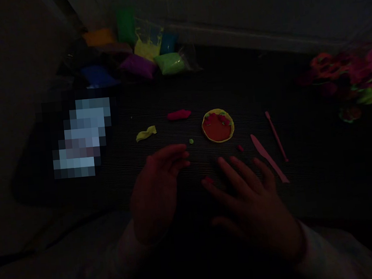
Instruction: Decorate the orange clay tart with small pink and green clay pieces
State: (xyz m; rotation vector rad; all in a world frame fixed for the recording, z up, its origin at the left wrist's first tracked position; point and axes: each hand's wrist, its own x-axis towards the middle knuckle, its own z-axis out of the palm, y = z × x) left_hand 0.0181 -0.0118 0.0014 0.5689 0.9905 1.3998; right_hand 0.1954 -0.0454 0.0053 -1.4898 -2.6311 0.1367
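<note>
- A dark desk (319, 175) with fine, grain-like lines runs back to a greyish wall (260, 15); the room is very dim.
- Soft, coloured bags (139, 67), some of clear shiny plastic, crowd the far left corner; a pixelated bright panel (83, 135) lies nearer the left edge, its content unreadable.
- Toward the right edge, a red, pink and green cluster (352, 73) is too murky to identify and runs out of view.
- Both sleeves are cut off low down, and the near edge sinks into shadow.
- The left hand (159, 185), nearer the near edge, is loosely curved and open; its palm is partly hidden, with nothing visible in it.
- The right hand (256, 202) spreads its fingers low over the desk, gripping nothing visible; one fingertip meets a small red piece (209, 179), though pressure cannot be told.
- Mid-desk, beyond the hands, sits a round red disc (218, 132) with a thin, uneven yellow rim and red-green lumps.
- Left of it: a smooth pink roll (179, 114), a crumpled yellow strip (146, 133), a green ball (191, 141).
- Right: a pink knife (267, 156) and slim pink stick (276, 136).
</note>
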